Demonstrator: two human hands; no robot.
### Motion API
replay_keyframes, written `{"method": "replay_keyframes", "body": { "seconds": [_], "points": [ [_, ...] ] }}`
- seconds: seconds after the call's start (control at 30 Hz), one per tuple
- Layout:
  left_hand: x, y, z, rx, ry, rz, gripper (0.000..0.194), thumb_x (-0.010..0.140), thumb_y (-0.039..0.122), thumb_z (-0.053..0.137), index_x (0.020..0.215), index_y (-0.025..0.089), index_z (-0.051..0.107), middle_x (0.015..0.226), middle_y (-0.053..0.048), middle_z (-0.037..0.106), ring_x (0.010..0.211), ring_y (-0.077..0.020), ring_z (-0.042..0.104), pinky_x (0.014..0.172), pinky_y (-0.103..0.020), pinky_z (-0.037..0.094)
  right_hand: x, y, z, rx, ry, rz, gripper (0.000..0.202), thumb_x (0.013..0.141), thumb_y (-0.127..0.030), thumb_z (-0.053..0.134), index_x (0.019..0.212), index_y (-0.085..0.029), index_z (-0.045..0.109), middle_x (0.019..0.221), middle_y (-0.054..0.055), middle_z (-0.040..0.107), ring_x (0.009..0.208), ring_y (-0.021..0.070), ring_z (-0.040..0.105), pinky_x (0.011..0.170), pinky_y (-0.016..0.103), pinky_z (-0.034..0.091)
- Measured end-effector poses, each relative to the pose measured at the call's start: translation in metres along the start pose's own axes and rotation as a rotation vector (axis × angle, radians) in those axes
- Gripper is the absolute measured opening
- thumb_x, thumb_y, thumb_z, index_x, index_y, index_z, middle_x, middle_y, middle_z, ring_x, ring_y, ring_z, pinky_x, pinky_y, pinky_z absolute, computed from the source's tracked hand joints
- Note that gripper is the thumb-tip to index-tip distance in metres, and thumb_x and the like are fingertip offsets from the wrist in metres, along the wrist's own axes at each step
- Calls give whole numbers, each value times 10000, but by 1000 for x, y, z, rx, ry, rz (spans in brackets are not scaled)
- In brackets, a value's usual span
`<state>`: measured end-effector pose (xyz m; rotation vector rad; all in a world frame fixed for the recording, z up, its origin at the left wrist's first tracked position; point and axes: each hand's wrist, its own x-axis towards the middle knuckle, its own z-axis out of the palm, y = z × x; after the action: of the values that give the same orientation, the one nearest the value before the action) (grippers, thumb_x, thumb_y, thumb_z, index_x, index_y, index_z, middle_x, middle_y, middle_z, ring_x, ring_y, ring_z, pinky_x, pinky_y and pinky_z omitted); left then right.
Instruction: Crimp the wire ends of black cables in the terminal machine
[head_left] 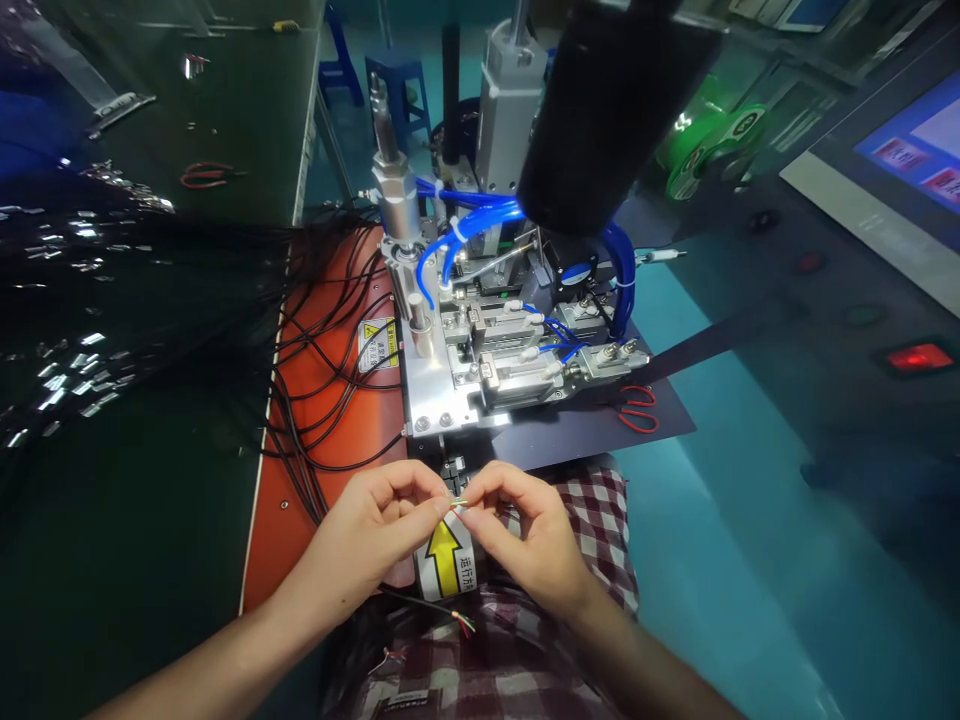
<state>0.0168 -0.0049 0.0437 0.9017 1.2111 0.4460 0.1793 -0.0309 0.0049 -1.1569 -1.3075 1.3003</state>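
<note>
Fine coloured wires (458,504), greenish and red, run between my two sets of fingertips just in front of the machine. My left hand (390,520) pinches them between thumb and forefinger, with the other fingers curled in. From the other side, my right hand (529,530) pinches the same wires, its thumb and forefinger almost touching the left ones. Fingers hide most of the wires. Below the hands, a black cable end (459,618) with bare-looking coloured wires fanned out lies over the checked cloth (517,660) on my lap. A yellow arrow label (445,562) shows behind the fingers.
A metal machine (510,350) with blue air tubes (480,215) stands ahead. Black cables (330,370) cross the orange surface (360,425) from a dark bundle at left. Red-handled scissors (637,410) lie right, red-handled pliers (206,175) far left. A screen (919,150) stands right.
</note>
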Motion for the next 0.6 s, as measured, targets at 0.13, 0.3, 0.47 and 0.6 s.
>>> {"method": "replay_keyframes", "body": {
  "seconds": [0.13,0.3,0.47,0.6],
  "points": [
    [1,-3,-2,50,-4,1,248,783,407,608,764,163,567,472,81,397,372,-56,361,358,-164,309,3,-1,6,32,45,23,60,771,-164,605,711,-170,598,642,-14,550,553,112,478,517,232,413],
    [0,-6,-2,71,1,26,244,798,408,591,793,165,569,538,62,435,395,-54,383,362,-158,323,3,-1,8,97,59,78,60,751,-167,610,693,-164,594,604,-20,536,534,108,463,501,227,401],
    [1,-7,0,66,9,43,239,800,404,586,779,168,563,568,56,437,400,-47,352,354,-156,331,1,1,9,130,75,138,47,735,-181,619,698,-160,599,598,-22,539,530,106,460,507,223,398],
    [2,-9,2,80,21,66,232,801,408,584,783,178,560,555,62,402,428,-60,348,356,-151,328,2,2,10,130,86,163,49,726,-185,617,692,-159,595,608,-13,553,539,110,465,515,229,402]
  ]
}}
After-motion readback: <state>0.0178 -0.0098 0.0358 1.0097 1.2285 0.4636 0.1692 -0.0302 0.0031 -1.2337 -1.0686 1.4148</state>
